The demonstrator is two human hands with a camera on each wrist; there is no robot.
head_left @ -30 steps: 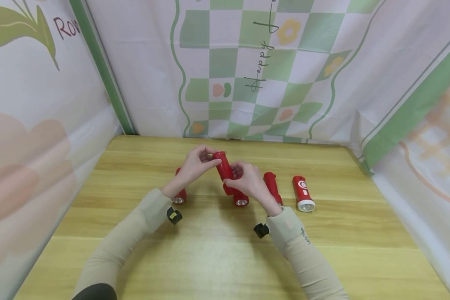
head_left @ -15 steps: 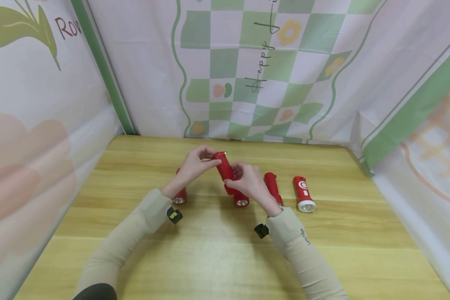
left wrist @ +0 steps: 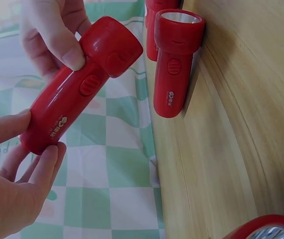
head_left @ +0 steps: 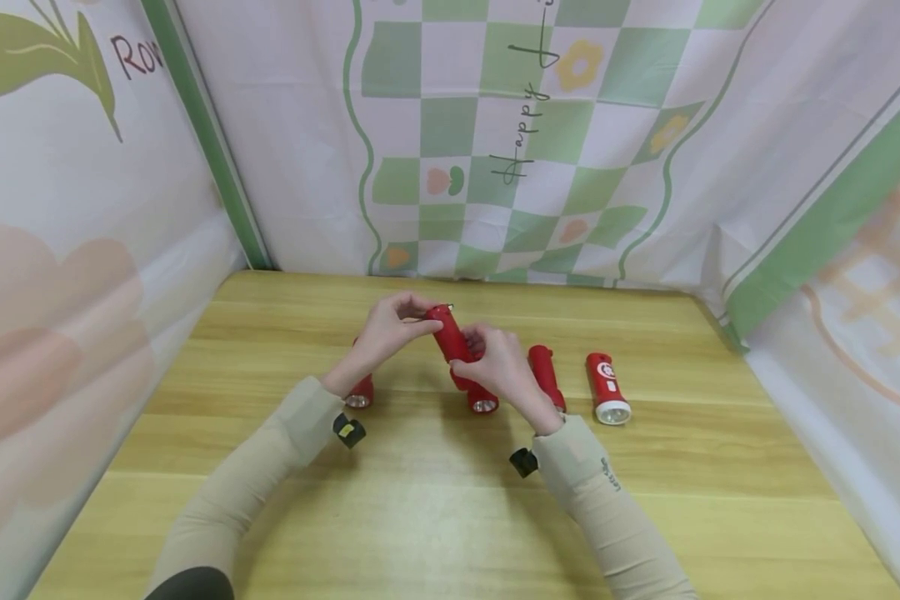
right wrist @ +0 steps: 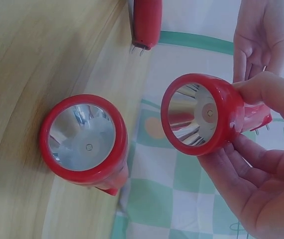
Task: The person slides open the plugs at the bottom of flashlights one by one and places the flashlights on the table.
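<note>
From where I stand I count five torches: one held red torch point(head_left: 448, 335), three other red torches point(head_left: 543, 368) and one white-rimmed torch point(head_left: 606, 385); two hands, one left hand point(head_left: 392, 327) and one right hand point(head_left: 499, 360); two pale sleeves point(head_left: 266, 467); two black wrist devices point(head_left: 348, 431); one table point(head_left: 435, 517); three sides of printed cloth point(head_left: 450, 125)
</note>
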